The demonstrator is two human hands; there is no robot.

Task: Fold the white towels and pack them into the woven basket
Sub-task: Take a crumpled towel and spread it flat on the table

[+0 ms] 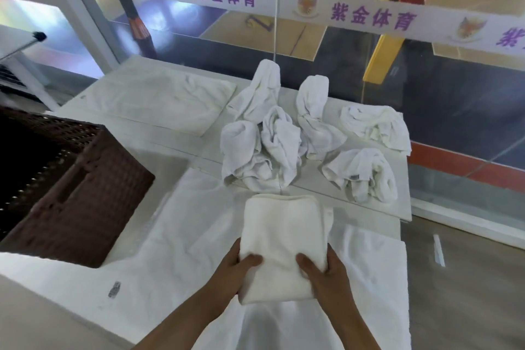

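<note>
Woven basket, dark brown: stood at 9 o'clock on the white table.
Flat towel: lay spread at 11 o'clock.
Left hand: gripped the near left edge of the folded towel, thumb on top, fingers hidden underneath.
Folded towel: at 6 o'clock, over a spread white cloth.
Right hand: gripped its near right edge, thumb on top, fingers hidden.
Crumpled towels: heaped from 12 to 1 o'clock.

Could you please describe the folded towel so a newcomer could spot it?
Find the dark woven basket on the left of the table. Right of it, nearest the camera, is the folded towel. It is a neat thick rectangle; the towels behind it are crumpled.
</note>
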